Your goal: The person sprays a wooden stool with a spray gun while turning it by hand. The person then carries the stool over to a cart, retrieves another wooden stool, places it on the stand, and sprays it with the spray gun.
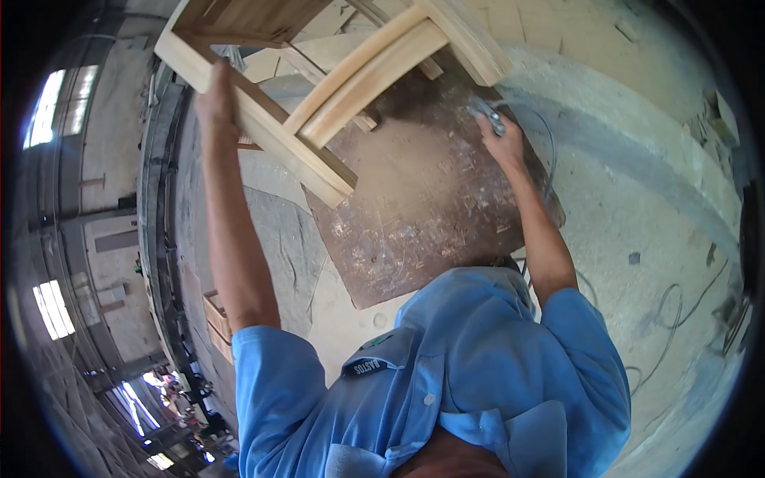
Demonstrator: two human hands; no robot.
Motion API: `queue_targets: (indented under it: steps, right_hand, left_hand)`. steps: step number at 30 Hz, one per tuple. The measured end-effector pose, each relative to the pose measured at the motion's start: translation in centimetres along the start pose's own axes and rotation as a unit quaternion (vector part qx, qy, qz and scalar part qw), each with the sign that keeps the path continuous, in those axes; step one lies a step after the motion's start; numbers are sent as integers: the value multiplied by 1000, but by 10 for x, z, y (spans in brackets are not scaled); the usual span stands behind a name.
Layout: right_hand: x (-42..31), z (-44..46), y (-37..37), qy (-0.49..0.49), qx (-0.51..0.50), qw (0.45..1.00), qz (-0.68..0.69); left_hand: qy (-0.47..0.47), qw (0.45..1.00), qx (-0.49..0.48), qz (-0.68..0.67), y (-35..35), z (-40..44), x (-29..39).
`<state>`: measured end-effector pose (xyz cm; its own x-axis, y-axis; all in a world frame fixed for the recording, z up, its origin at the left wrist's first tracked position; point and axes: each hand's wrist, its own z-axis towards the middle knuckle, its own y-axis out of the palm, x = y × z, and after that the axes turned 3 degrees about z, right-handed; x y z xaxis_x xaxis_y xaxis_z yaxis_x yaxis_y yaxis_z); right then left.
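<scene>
My left hand (218, 110), a little blurred, is closed around the edge of a pale wooden furniture frame (291, 151). The frame is tilted over the far left part of a worn brown board-like work surface (406, 251); its curved rails reach toward the upper middle. In my right hand (505, 145) is a metal air blow gun (492, 119), its tip pointing up and left, apart from the frame. A thin hose (551, 143) loops from it along the right side. Pale dust lies on the work surface.
Dusty concrete floor (637, 207) surrounds the work surface, and hose or cable loops (673, 319) lie on it at right. A wooden crate-like piece (215, 319) stands at lower left. Grey sheeting (275, 247) covers the floor beside the surface. Building windows (52, 307) show far left.
</scene>
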<state>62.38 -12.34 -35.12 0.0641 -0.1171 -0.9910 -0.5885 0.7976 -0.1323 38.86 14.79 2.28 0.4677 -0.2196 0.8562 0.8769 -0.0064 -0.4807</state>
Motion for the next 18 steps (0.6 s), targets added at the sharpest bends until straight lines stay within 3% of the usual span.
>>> queue_targets:
  steps: [2,8,11,14,17,18]
  right_hand:
    - [0,9,-14,23,-2,1000,0]
    - [-56,-27,-30,30,-29,988,148]
    - [-88,-52,-32,-11,-72,984,164]
    - [-102,-81,-33,-39,-86,982,163]
    - [-106,-102,-39,-68,-91,981,160]
    - [-109,-110,-41,-75,-83,979,173]
  left_hand:
    - [5,1000,-5,-14,9,-40,15]
    - [11,1000,-16,-12,3,-21,-1]
    - [-9,1000,-2,3,-3,15,-13]
    - [-43,994,-65,-79,-10,53,-23]
    - [-77,984,-137,-84,-20,111,-35]
    - [-71,987,-121,-76,-17,124,-36]
